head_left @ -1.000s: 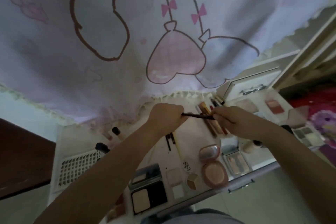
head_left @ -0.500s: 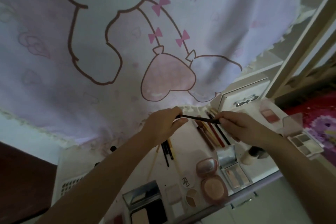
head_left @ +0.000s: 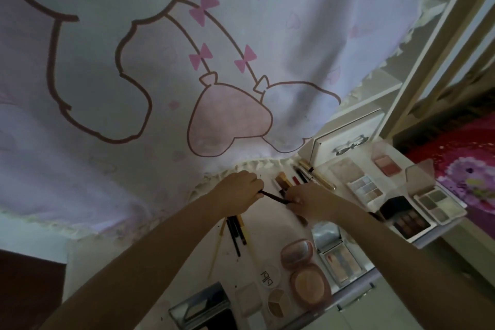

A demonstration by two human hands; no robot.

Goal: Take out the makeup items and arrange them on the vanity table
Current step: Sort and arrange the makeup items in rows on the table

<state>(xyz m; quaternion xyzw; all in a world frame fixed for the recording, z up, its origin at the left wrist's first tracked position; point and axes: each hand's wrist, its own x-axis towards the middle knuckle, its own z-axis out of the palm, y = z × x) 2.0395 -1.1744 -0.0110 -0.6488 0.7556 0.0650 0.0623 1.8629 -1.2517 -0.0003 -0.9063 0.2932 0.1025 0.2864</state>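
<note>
both hands point(head_left: 238, 190) lower on pencil point(head_left: 273, 197) than before

A small round white lid point(head_left: 270, 277) reads "pipl"

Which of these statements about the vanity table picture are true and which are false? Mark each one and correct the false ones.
1. Both hands hold one dark pencil. True: the left hand grips one end, the right hand the other.
2. The round pink compact is closed. False: it lies open, its powder pan showing.
3. A cartoon-printed cloth hangs behind the table. True.
4. The dark palette lies at the table's left end. False: it lies at the right, beside the grey eyeshadow palette.
</note>
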